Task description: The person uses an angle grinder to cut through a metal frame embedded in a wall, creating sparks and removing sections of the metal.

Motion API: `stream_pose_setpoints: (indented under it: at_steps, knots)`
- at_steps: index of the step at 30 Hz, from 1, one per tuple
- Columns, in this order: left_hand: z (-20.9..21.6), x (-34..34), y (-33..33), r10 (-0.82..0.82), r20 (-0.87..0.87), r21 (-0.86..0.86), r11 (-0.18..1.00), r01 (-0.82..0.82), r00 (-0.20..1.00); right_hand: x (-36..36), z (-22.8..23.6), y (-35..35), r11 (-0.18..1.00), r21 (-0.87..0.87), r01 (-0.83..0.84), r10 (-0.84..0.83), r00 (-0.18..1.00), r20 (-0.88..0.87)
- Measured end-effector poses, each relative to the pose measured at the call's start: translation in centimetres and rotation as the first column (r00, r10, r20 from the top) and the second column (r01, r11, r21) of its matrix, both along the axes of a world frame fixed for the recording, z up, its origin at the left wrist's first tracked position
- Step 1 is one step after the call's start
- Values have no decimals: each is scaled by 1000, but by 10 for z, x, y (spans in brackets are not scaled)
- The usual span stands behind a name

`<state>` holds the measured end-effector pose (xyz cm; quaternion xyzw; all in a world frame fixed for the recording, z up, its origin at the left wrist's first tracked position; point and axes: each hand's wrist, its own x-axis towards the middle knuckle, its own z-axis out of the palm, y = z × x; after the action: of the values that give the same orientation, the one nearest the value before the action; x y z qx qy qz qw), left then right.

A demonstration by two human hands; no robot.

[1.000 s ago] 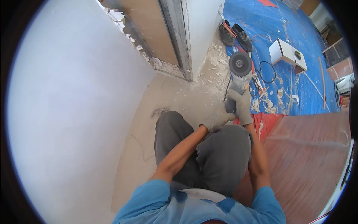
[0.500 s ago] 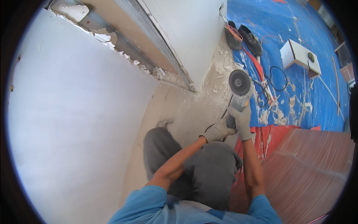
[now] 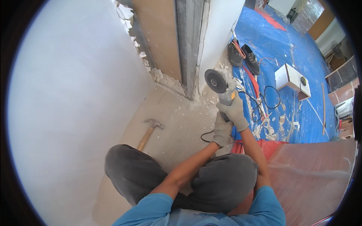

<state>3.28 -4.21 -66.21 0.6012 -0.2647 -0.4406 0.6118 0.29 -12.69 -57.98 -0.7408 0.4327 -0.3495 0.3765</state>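
Note:
Both my hands wear pale work gloves and are closed around an angle grinder with a dark round disc at its far end. My right hand wraps the body near the head, beside a yellow-orange patch. Behind it, my left hand grips the rear of the handle, and a black cord curves off beside it. The disc is raised close to the metal stud and the white wall end; whether it touches anything I cannot tell. A claw hammer lies on the floor by my left knee.
White wallboard with a broken edge stands at left. Plaster crumbs litter the floor. Blue sheeting at right bears dark shoes, a white box and a looped black cable. A plastic-wrapped panel lies near right.
The grinder has moved left and its disc now tilts toward the wall opening. Both hands still hold it. My view has shifted, and the hammer shows plainly by my left knee.

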Motion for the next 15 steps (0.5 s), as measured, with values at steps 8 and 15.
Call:
stream_pose_setpoints:
  at_steps: [8, 15]
  knots:
    - [37, 9, -15, -70, 41, 125, 990, 64, 997, 1, 20, -12, 993, -98, -68, 62, 996, -66]
    - [16, 11, -23, -46, 107, 144, 989, 30, 993, 8, -5, -28, 990, -15, -142, 142, 988, 52]
